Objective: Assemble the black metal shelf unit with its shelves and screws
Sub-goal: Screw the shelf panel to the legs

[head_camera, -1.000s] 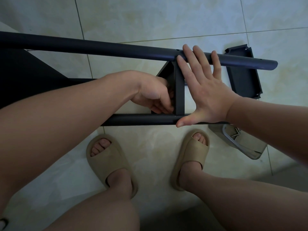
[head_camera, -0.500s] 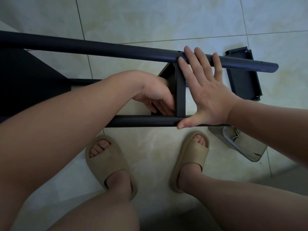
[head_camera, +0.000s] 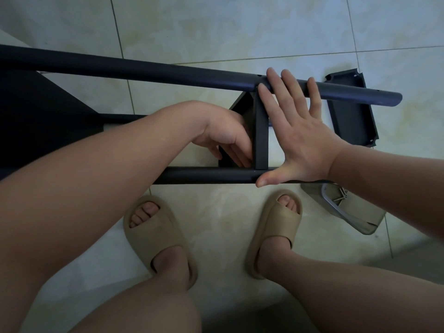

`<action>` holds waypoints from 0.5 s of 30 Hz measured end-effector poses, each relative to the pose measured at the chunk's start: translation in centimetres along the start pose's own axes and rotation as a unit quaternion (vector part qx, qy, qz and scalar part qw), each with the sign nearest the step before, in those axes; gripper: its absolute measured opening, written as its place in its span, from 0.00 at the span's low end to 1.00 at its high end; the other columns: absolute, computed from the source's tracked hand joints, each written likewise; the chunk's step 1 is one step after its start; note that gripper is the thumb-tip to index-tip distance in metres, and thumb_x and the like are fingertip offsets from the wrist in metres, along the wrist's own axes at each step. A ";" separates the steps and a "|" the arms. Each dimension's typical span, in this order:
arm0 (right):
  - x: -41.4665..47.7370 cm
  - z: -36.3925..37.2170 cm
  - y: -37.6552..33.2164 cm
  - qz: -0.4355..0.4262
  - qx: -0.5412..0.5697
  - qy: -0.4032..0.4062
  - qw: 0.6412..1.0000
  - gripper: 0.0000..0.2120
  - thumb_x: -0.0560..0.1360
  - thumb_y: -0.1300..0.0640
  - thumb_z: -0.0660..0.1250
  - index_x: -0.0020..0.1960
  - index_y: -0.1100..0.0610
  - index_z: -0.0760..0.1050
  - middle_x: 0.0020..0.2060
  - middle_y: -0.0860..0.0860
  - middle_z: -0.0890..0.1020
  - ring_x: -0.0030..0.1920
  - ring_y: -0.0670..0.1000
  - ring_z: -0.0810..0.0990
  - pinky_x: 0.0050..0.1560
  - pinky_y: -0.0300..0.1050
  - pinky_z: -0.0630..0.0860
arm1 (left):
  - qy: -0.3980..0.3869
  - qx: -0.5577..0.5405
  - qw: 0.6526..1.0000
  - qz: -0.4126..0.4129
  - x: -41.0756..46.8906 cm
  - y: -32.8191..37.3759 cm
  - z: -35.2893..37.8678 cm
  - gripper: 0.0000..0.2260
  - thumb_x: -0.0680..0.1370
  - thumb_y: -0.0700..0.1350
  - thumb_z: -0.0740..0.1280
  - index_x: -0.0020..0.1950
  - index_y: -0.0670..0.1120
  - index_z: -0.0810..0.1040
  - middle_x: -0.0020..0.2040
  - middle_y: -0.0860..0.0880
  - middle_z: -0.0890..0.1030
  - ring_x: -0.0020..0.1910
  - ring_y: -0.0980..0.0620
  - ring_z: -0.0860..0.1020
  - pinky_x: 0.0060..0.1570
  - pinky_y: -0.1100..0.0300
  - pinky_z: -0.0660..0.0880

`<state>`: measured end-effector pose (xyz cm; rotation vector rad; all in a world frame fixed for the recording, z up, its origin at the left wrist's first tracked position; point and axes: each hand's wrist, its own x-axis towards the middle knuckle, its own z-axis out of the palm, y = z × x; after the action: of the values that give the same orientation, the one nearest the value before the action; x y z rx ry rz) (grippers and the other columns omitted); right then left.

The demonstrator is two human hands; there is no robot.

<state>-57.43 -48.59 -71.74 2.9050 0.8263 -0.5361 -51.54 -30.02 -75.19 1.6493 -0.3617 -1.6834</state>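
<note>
One black shelf unit (head_camera: 144, 70) on its side, three tubes (head_camera: 204, 175) showing. Two shelves: fitted shelf (head_camera: 261, 140) edge-on between two tubes, loose shelf (head_camera: 350, 116) on tiles (head_camera: 216, 32). Right hand (head_camera: 300, 138) flat, fingers straight, against fitted shelf's right; left hand (head_camera: 225, 138) curled at its left, hold unclear.

Long black round metal tube (head_camera: 168, 73) shows a smooth, satin-matt coat; the flat black metal shelf panel (head_camera: 260, 138) is matt too. Pale marbled floor tiles (head_camera: 216, 27) gleam glossy. Tan rubbery slide sandals (head_camera: 153, 236) look soft, matt.
</note>
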 end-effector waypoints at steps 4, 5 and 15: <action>0.0 0.0 0.0 0.001 -0.004 -0.002 1.000 0.69 0.60 0.11 0.43 0.82 0.62 0.41 0.81 0.63 0.43 0.81 0.66 0.40 0.75 0.75 0.38 | 0.000 -0.002 1.000 0.002 0.2 0.0 0.0 0.11 0.77 0.41 0.70 0.58 0.45 0.83 0.52 0.49 0.87 0.55 0.54 0.83 0.70 0.47 0.69; 0.0 0.0 0.0 0.000 -0.004 -0.002 1.000 0.69 0.60 0.11 0.43 0.82 0.62 0.41 0.81 0.63 0.43 0.81 0.66 0.40 0.75 0.75 0.38 | -0.001 -0.004 1.000 0.003 0.2 0.0 0.0 0.11 0.77 0.40 0.70 0.58 0.45 0.83 0.52 0.49 0.87 0.55 0.55 0.83 0.70 0.47 0.69; 0.0 0.0 0.0 0.001 0.000 -0.001 1.000 0.69 0.60 0.11 0.43 0.82 0.62 0.41 0.81 0.62 0.44 0.81 0.65 0.41 0.75 0.74 0.38 | 0.014 0.028 0.999 0.013 -0.2 0.0 -0.1 0.06 0.76 0.43 0.71 0.52 0.50 0.83 0.50 0.53 0.87 0.57 0.55 0.82 0.69 0.48 0.70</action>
<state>-57.46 -48.60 -71.77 2.9045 0.8228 -0.5376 -51.46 -29.84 -75.05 1.6989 -0.4184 -1.6428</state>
